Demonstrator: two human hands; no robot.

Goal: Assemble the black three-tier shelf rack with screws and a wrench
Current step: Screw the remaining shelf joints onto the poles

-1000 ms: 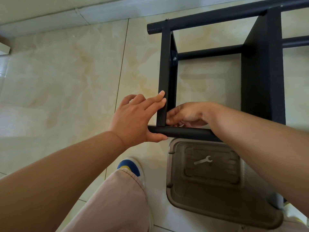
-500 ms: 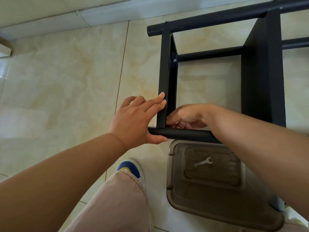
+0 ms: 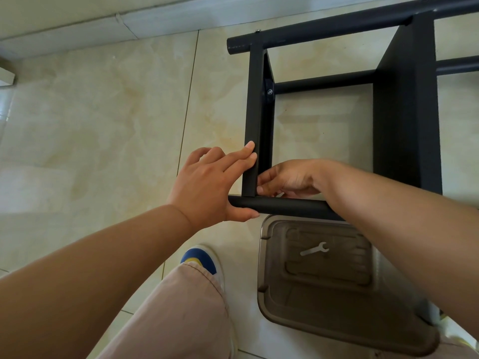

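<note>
Left grip: left hand (image 3: 207, 187) braces the corner of the rack (image 3: 404, 112); straight fingers press flat on the outer face of the end panel (image 3: 250, 120), thumb hooked under the near tube (image 3: 282, 206). Nothing is enclosed; it steadies, it does not clasp.
Right grip: right hand (image 3: 290, 178) reaches inside the frame, fingertips curled and bunched at the inner corner where panel meets tube. Probably pinching or turning a screw; the screw itself is hidden, so I cannot tell what it holds.
Why held so: judged, the left hand keeps panel and tube square and stops them shifting while the right hand works the fastener from inside.
Rack position: lies on its side on the tiled floor (image 3: 103, 112), partly built; far tube (image 3: 324, 28) and a middle rail (image 3: 324, 82) already joined.
Fitted screw: one bright screw head (image 3: 269, 92) shows at the rail joint, another small one at the far tube's top edge.
Wrench: silver wrench (image 3: 314, 249) lies unused in the brown plastic tray (image 3: 342, 330), near the person's side, within easy reach.
Step judged: hand-starting a screw before wrench tightening.
Person: trouser leg (image 3: 181, 314) and shoe (image 3: 204, 260) beside the tray.
Writing, brands: none legible anywhere.
</note>
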